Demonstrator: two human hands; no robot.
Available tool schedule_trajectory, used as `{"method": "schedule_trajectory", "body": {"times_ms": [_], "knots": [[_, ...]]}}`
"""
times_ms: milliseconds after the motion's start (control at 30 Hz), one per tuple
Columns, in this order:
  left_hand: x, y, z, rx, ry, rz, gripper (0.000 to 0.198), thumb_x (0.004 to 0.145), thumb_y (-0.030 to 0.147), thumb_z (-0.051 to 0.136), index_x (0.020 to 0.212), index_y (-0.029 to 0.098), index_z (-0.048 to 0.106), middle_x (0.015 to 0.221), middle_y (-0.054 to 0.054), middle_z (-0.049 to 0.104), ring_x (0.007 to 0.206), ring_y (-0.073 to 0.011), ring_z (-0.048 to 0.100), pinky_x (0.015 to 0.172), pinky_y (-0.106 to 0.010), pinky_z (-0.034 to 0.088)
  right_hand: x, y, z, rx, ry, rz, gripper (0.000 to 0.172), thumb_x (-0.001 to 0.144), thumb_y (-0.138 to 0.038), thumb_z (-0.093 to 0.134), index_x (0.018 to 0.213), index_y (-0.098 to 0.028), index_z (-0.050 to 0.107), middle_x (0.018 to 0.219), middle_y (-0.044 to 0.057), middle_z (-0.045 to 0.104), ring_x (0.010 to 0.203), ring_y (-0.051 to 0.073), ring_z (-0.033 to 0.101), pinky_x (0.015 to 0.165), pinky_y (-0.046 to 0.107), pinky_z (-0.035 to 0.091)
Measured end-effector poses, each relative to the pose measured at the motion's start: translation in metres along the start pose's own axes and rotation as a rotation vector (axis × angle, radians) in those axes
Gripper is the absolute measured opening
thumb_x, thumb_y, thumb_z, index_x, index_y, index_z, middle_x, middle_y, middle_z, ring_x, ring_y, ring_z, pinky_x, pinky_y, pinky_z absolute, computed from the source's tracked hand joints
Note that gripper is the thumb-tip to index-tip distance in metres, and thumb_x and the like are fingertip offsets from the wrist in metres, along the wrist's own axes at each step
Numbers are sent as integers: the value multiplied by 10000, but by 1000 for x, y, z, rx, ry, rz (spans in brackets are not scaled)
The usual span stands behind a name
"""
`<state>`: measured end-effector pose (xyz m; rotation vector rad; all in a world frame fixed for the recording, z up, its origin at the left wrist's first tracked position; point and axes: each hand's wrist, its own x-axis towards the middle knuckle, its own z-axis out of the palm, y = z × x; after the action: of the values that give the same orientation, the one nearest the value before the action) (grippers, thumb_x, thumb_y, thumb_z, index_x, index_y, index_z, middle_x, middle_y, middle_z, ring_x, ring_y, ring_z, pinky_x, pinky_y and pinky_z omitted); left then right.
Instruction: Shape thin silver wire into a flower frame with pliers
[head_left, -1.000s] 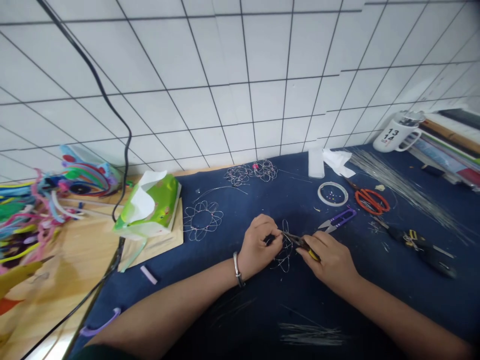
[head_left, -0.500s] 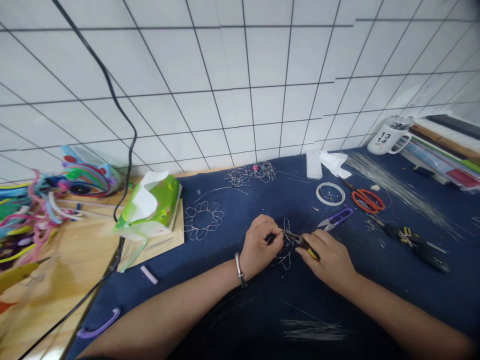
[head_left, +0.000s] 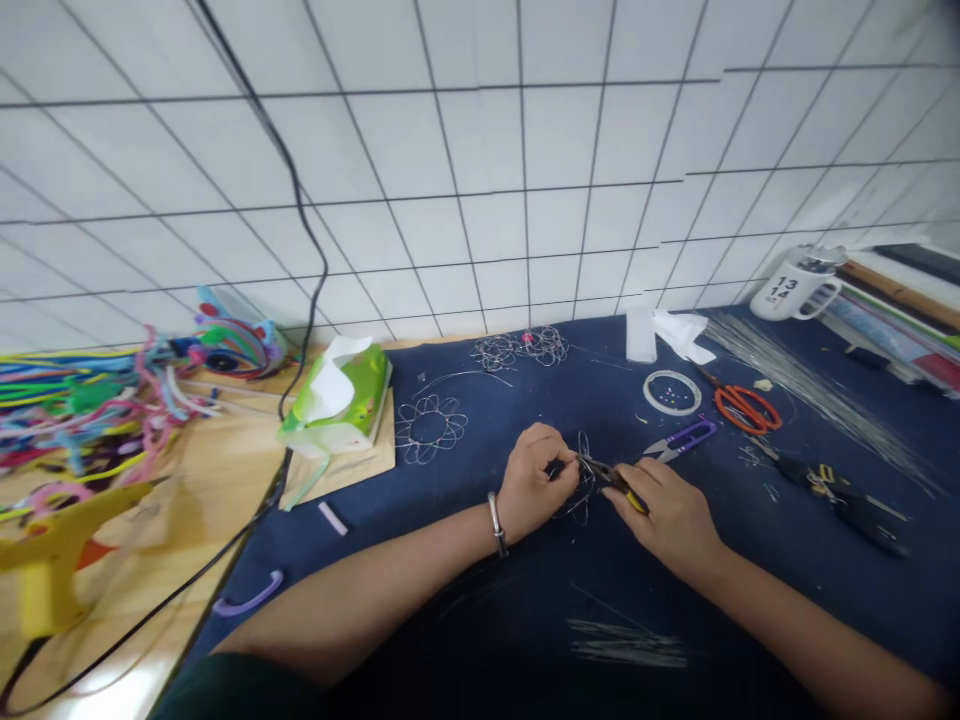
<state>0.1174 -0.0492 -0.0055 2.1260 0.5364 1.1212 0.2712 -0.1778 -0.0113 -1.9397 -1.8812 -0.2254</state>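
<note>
My left hand (head_left: pixel 537 473), a metal bangle on its wrist, is closed in a pinch on a looped wire flower (head_left: pixel 583 508). Part of the flower is hidden behind the fingers. Pliers (head_left: pixel 636 499) with yellow-and-black handles are gripped in my right hand (head_left: pixel 670 517), and their jaws meet the wire beside my left fingertips. Just beyond my right hand lie purple thread snips (head_left: pixel 688 436). A flat wire flower (head_left: pixel 431 429) rests to the left, and two rounded wire pieces (head_left: pixel 525 346) sit near the wall.
Orange scissors (head_left: pixel 748 410), a bead dish (head_left: pixel 672 393) and black-handled pliers (head_left: pixel 832 490) lie right. Long wires (head_left: pixel 817 400) stretch below a mug (head_left: pixel 795 285). Short wires (head_left: pixel 628 643) lie in front. Left are a tissue pack (head_left: pixel 360 400), yellow glue gun (head_left: pixel 56 560) and black cable (head_left: pixel 304 220).
The view has shifted left, bringing more of the glue gun into sight. Both hands keep nearly the same pose at the wire flower, with the pliers still against the wire.
</note>
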Motion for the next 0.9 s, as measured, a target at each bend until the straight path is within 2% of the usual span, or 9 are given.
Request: {"method": "schedule_trajectory", "body": {"times_ms": [200,400,567,900], "knots": [[-2,3,-17,3,27,-67,95,696,88,554,629,155,551,666,-25,535,704,-138,509,685,-281,449,18,-4,-2,2,-28,-85,207,830,-328,509,944,-180,600,787,40,564,726,136,526,667,241,391],[-11,-8,-35,17,135,-153,80,712,99,555,654,155,552,706,-28,537,714,-135,508,698,-286,445,40,-18,14,39,-66,-116,217,841,-346,486,926,-184,600,779,42,556,754,150,525,671,250,393],[-14,-15,-35,9,115,-166,83,711,98,558,649,152,550,710,-28,533,716,-134,507,704,-288,444,39,-17,25,89,-77,-104,224,846,-347,476,937,-181,597,783,44,555,755,151,522,688,258,400],[-15,-13,-33,-15,63,-134,92,712,97,558,639,151,544,693,-29,531,718,-137,507,690,-281,442,32,-12,24,111,-87,-108,208,847,-336,475,931,-184,590,795,42,554,751,146,520,685,256,400]]}}
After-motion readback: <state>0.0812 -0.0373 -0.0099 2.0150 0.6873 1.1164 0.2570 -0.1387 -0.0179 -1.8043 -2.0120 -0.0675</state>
